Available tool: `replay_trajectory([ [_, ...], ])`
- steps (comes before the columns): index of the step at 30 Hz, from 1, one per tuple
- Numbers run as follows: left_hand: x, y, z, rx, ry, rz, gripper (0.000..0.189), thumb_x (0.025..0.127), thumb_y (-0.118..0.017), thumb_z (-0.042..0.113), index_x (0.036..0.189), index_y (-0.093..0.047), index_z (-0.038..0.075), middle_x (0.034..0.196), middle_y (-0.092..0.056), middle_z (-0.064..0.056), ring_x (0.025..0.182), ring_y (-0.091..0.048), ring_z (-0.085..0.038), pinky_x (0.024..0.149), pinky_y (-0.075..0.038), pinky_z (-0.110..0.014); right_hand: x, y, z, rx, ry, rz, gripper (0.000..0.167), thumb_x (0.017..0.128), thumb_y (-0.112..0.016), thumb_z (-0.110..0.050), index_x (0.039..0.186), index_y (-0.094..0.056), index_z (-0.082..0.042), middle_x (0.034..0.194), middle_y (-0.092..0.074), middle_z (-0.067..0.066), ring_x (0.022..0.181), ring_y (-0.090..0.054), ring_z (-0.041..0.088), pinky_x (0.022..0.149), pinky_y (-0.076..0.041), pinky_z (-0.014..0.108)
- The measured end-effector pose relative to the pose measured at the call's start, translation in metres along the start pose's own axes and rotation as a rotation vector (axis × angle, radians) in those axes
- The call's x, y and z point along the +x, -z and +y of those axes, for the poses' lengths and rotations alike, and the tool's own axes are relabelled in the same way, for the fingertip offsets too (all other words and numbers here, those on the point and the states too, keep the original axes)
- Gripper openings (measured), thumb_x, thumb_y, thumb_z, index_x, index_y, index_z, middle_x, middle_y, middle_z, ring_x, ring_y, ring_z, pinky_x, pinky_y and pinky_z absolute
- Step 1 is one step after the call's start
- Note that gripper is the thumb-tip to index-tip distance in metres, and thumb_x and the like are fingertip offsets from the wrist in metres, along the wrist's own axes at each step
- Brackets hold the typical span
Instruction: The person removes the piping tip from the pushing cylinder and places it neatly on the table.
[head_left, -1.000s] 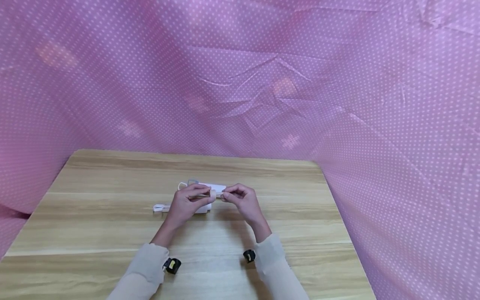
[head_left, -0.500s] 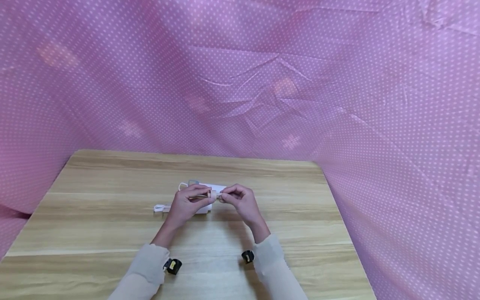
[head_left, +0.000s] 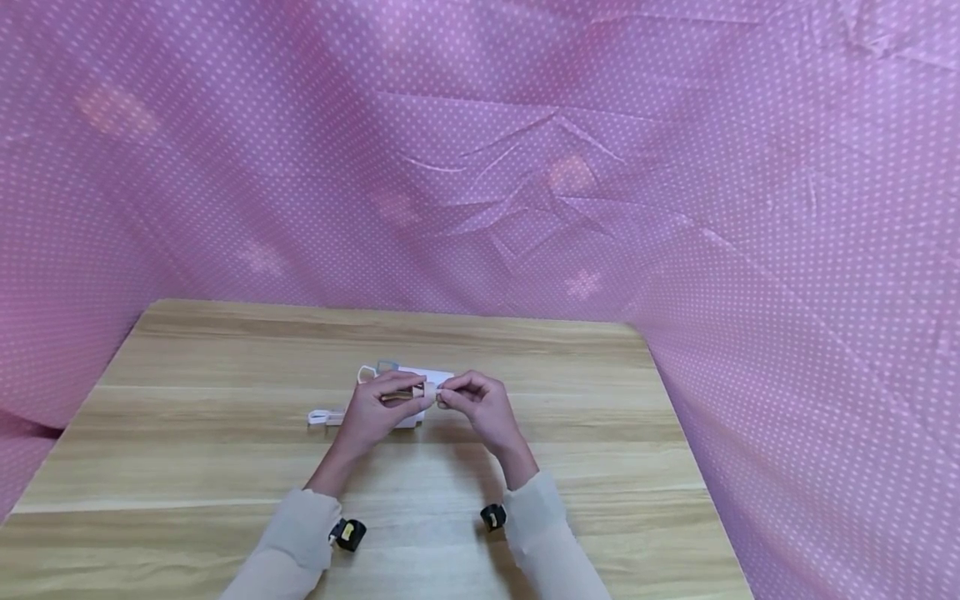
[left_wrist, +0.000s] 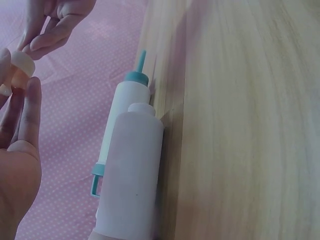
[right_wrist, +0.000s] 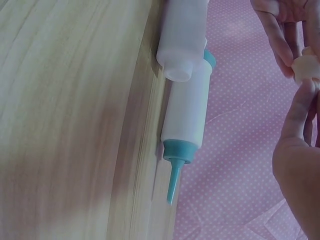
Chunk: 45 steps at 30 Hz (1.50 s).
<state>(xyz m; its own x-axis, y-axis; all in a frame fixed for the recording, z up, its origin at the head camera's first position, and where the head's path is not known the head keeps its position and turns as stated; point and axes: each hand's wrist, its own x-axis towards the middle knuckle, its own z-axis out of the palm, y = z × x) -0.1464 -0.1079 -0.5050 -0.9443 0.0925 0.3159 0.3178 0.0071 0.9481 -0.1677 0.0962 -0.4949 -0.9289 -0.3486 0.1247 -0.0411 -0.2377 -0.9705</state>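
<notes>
My left hand holds a cream-coloured screw cap between thumb and fingers, over the bottles. At the cap's narrow end, the right hand pinches with thumb and fingertips; its fingers hide most of what they grip. Just below both hands, an uncapped translucent squeeze bottle lies on its side with its neck bare. Beside it lies a white squeeze bottle with a teal collar, a thin teal nozzle and a teal loop at its base.
The wood-grain table carries the bottles near its middle. Two white loops stick out left of the left hand. Pink dotted cloth hangs behind the table and along its sides. A small black camera sits at the left wrist.
My right hand has shifted slightly left, so its fingertips are now closer to the cap and less of the pale piece shows between the hands. The left hand has barely moved.
</notes>
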Motion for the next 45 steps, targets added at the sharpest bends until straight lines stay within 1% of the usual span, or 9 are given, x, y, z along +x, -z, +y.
replay_trajectory([
  [3,0.0,0.0,-0.001,-0.009,0.029,-0.005,0.035,0.084,-0.083,0.005,0.115,-0.072,-0.006,0.116,-0.07,-0.016,0.104,-0.067,-0.014,0.086,-0.058,-0.031,0.0,-0.001,0.0,-0.011,-0.006,-0.005,0.015,0.091,-0.063,0.014,0.103,-0.058,0.023,0.097,-0.07,0.006,0.083,-0.07,0.013,0.082,-0.06,0.029],
  [8,-0.001,0.001,-0.003,-0.02,0.027,-0.024,0.035,0.085,-0.081,0.003,0.116,-0.07,-0.009,0.115,-0.07,-0.019,0.103,-0.067,-0.015,0.085,-0.058,-0.032,0.001,-0.002,0.003,-0.031,-0.018,-0.006,0.015,0.09,-0.064,0.016,0.101,-0.058,0.024,0.094,-0.071,0.004,0.083,-0.07,0.014,0.08,-0.06,0.029],
  [15,0.002,0.004,-0.003,0.011,0.055,-0.021,0.035,0.085,-0.083,0.009,0.117,-0.073,-0.002,0.118,-0.07,-0.014,0.106,-0.066,-0.016,0.087,-0.058,-0.031,0.004,-0.003,0.006,-0.088,-0.001,0.004,0.015,0.089,-0.069,0.013,0.1,-0.063,0.021,0.092,-0.073,0.002,0.083,-0.07,0.015,0.079,-0.06,0.03],
  [24,0.004,0.007,-0.001,0.021,0.075,-0.031,0.036,0.086,-0.082,0.009,0.118,-0.072,-0.004,0.119,-0.07,-0.015,0.108,-0.066,-0.02,0.087,-0.057,-0.03,0.005,-0.007,0.003,-0.073,-0.023,0.021,0.017,0.09,-0.068,0.011,0.102,-0.064,0.022,0.09,-0.074,0.003,0.083,-0.07,0.015,0.08,-0.06,0.032],
  [31,0.006,0.006,0.002,0.052,0.094,-0.017,0.035,0.085,-0.08,0.001,0.118,-0.071,-0.008,0.12,-0.069,-0.02,0.109,-0.064,-0.027,0.086,-0.057,-0.026,0.006,-0.009,0.003,-0.066,-0.027,0.021,0.017,0.091,-0.067,0.011,0.103,-0.062,0.023,0.09,-0.074,0.004,0.083,-0.07,0.015,0.078,-0.06,0.031],
  [35,0.004,0.003,0.014,0.081,0.086,-0.004,0.034,0.085,-0.08,-0.001,0.117,-0.07,-0.01,0.118,-0.068,-0.023,0.108,-0.065,-0.03,0.085,-0.057,-0.026,0.005,-0.009,0.005,-0.06,-0.021,0.022,0.018,0.092,-0.066,0.011,0.104,-0.06,0.023,0.091,-0.072,0.002,0.085,-0.069,0.014,0.08,-0.06,0.031],
  [40,0.001,0.001,0.033,0.099,0.064,0.006,0.033,0.085,-0.08,-0.001,0.115,-0.071,-0.01,0.114,-0.07,-0.022,0.104,-0.067,-0.022,0.084,-0.058,-0.026,0.003,-0.01,0.005,-0.055,-0.028,0.023,0.022,0.094,-0.065,0.009,0.11,-0.058,0.022,0.096,-0.069,0.003,0.087,-0.068,0.014,0.081,-0.06,0.031],
  [43,0.0,0.0,0.035,0.099,0.044,0.009,0.032,0.085,-0.08,-0.002,0.114,-0.071,-0.011,0.113,-0.07,-0.022,0.103,-0.067,-0.022,0.084,-0.058,-0.027,0.002,-0.009,0.006,-0.064,-0.039,0.019,0.026,0.095,-0.065,0.006,0.117,-0.059,0.019,0.104,-0.068,0.005,0.087,-0.068,0.014,0.082,-0.06,0.036],
  [45,0.0,-0.002,0.034,0.086,0.027,0.006,0.032,0.084,-0.08,-0.004,0.114,-0.071,-0.011,0.113,-0.07,-0.023,0.104,-0.067,-0.027,0.084,-0.058,-0.029,0.002,-0.009,0.005,-0.074,-0.053,0.011,0.03,0.096,-0.065,0.004,0.123,-0.059,0.016,0.11,-0.067,0.008,0.088,-0.068,0.014,0.084,-0.06,0.045],
])
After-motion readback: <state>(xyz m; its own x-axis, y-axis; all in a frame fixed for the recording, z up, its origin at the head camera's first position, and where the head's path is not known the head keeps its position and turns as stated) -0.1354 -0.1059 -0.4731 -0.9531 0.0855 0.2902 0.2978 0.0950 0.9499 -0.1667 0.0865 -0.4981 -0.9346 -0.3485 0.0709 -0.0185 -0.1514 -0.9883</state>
